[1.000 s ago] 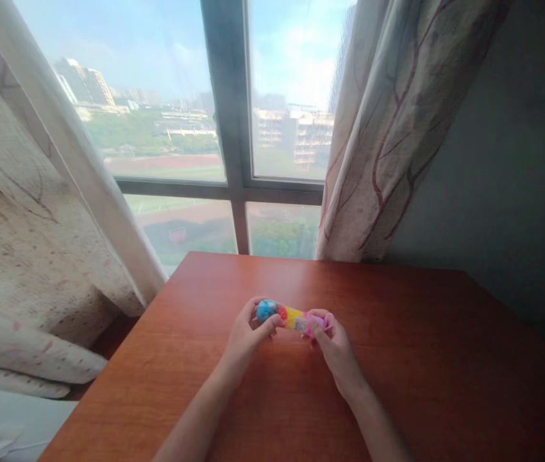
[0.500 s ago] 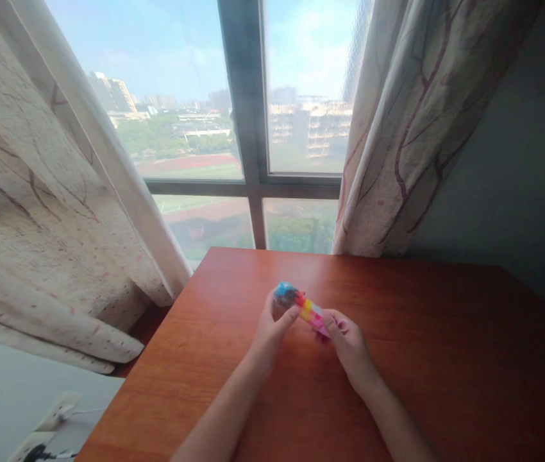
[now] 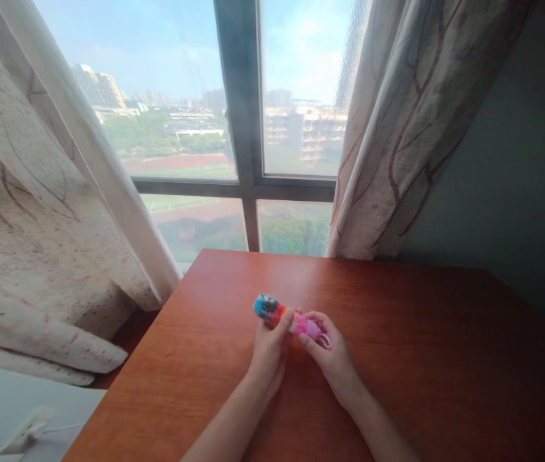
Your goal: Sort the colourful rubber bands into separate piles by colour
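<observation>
A small multicoloured toy [image 3: 282,314], blue at its left end, then red, yellow and pink, is held just above the red-brown wooden table [image 3: 397,346]. My left hand [image 3: 267,353] pinches its middle with thumb and fingers. My right hand [image 3: 330,353] grips the pink right end, fingers curled round it. The toy lies roughly level, its blue end sticking out past my left thumb. Part of the pink end is hidden by my right fingers.
Behind the table is a window [image 3: 238,128] with a dark frame, flanked by patterned curtains on the left [image 3: 36,224] and right [image 3: 397,128]. A grey wall [image 3: 517,192] stands on the right. A white power strip [image 3: 22,436] lies low at the left.
The toy has dropped from a tilted pose to nearly level and shifted slightly left. Both hands have closed in nearer each other. The view shifted a little.
</observation>
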A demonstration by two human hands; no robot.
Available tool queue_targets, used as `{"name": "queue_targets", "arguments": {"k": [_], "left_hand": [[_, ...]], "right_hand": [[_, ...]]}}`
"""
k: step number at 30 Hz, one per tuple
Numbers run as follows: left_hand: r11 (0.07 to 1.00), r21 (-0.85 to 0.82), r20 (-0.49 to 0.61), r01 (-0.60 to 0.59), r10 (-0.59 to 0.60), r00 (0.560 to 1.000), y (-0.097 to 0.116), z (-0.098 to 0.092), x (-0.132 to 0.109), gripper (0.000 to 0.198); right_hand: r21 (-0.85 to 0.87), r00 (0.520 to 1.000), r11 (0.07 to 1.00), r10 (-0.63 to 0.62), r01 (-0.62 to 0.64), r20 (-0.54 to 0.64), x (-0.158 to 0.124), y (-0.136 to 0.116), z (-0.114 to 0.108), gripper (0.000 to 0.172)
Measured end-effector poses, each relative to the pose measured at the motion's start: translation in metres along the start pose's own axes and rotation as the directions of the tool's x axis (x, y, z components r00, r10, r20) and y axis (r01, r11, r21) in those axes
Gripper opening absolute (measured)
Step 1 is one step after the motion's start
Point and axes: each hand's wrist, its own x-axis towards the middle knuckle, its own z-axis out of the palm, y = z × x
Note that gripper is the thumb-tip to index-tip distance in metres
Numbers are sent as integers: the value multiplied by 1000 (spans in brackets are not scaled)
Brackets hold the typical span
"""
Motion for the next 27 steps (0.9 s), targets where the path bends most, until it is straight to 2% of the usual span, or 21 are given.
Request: {"name": "queue_targets", "arguments": {"k": [3,8,10,13,16,20,23,27], "left_hand": [[1000,-26,-4,11,-11,1000,1,-1,-1,43],[999,-32,89,27,-24,996,6,4,-6,55],[999,-10,126,35,-33,992,6,6,-6,54],[999,27,146,40,-44,988,5,6,-5,47],[998,47,132,47,-52,990,5,2,-2,42],[998,45,104,53,-57,993,5,-1,0,36],[998,26,109,64,-66,992,5,0,-2,45],[994,-21,154,103,-98,983,8,0,-5,61]], "right_hand": [[30,1000,1000,-5,4,30,-2,3,1,41],[164,991,978,123,-131,60,-1,0,-5,44],[220,985,961,153,-167,79,-1,-4,-8,48],[213,978,957,179,-198,105,-1,-6,-12,51],[155,983,974,151,-166,107,-1,-3,-13,46],[55,998,997,43,-45,36,0,-1,-11,38],[52,999,998,20,-21,29,2,-2,-11,34],[142,998,988,60,-60,10,2,-2,-13,34]]}}
